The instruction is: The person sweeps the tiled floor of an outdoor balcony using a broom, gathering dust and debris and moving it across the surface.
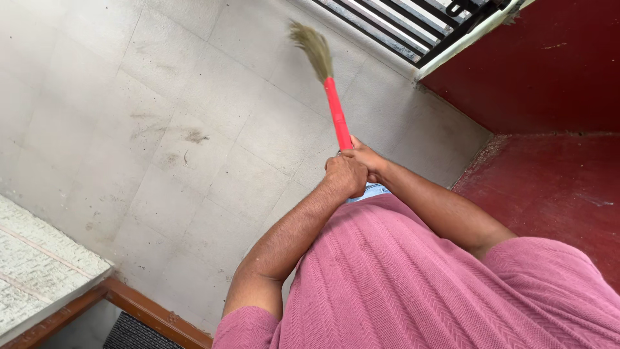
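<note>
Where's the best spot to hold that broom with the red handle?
Hold the broom at the low end of its red handle, away from the bristles, probably coming from the near side, since the bristles point away. The handle is thin and round, so fingers wrap right around it. Both the left hand and the right hand grip there, stacked close together.

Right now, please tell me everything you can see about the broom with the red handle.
The broom has a straight red handle, plastic by its look, and a head of soft tan grass-like bristles that appears slightly blurred. It points away from the person and a little to the left, bristles farthest away, over the grey tiled floor. Whether the bristles touch the floor cannot be told. Both hands grip its near end: the left hand closed around it, and the right hand beside it.
</note>
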